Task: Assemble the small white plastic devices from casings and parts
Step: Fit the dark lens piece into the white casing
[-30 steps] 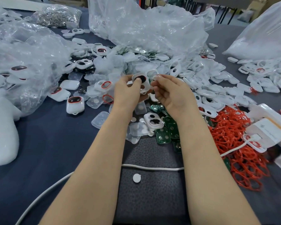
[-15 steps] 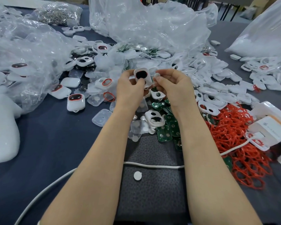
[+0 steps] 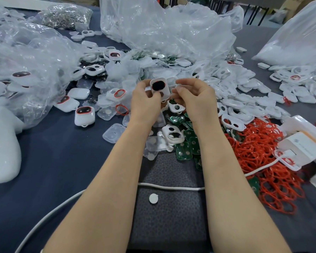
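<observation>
Table [image 3: 53, 161] under dark blue cloth, grey mat at the near edge, parts everywhere. Left hand [image 3: 144, 103] gripped one white casing [image 3: 159, 88] by thumb and fingers, held upright above the middle of the pile: rounded rectangle, glossy white, large dark oval window in the upper half, lower end hidden behind the thumb. Right hand [image 3: 193, 99] sat just beside it, fingertips pinched on a small translucent piece [image 3: 179, 86]; couldn't tell whether it touched the casing. Counts: three big clear bags, one smaller bag of metal bits [image 3: 66, 15] far left, one white disc [image 3: 153, 198] on the mat, one white cable [image 3: 171, 187] across it. Two closed units with red-rimmed windows [image 3: 84, 115] left of the hands. Loose casings, green boards [image 3: 186, 150] and red rings [image 3: 263, 152] were too many to count.
</observation>
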A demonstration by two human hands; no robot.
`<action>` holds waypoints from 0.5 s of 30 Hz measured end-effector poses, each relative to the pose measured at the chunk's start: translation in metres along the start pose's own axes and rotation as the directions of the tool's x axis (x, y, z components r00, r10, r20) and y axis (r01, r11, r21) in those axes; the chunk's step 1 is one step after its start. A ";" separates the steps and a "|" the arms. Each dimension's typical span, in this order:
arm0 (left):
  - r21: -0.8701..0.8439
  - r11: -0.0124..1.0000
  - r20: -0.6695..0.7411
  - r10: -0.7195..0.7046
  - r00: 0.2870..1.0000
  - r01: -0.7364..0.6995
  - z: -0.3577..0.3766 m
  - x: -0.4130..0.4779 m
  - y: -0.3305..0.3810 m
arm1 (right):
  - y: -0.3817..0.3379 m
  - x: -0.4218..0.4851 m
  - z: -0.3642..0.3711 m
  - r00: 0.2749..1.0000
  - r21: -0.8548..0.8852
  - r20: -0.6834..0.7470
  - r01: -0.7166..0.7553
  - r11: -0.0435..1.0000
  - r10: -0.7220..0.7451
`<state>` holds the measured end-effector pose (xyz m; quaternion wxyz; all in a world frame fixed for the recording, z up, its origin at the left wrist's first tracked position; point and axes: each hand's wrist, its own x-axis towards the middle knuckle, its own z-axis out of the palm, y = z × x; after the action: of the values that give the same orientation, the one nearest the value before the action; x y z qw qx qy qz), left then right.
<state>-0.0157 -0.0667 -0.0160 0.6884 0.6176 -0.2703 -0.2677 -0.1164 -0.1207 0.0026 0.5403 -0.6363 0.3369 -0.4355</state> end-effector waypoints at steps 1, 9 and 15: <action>0.001 1.000 -0.005 0.004 1.000 -0.004 0.000 0.000 0.000 | 0.000 -0.001 0.001 1.000 -0.003 -0.012 0.000 1.000 0.000; -0.101 0.993 0.025 -0.056 0.998 0.058 0.004 -0.002 0.001 | 0.003 0.000 0.006 0.990 -0.280 -0.065 0.102 0.955 -0.125; -0.098 0.995 0.104 -0.020 0.994 0.030 0.008 -0.009 0.005 | 0.006 -0.002 0.014 0.990 -0.370 -0.053 0.100 0.924 -0.128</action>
<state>-0.0279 -0.0658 -0.0104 0.7001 0.5713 -0.2839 -0.3208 -0.1044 -0.1143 -0.0037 0.3727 -0.7274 0.3950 -0.4195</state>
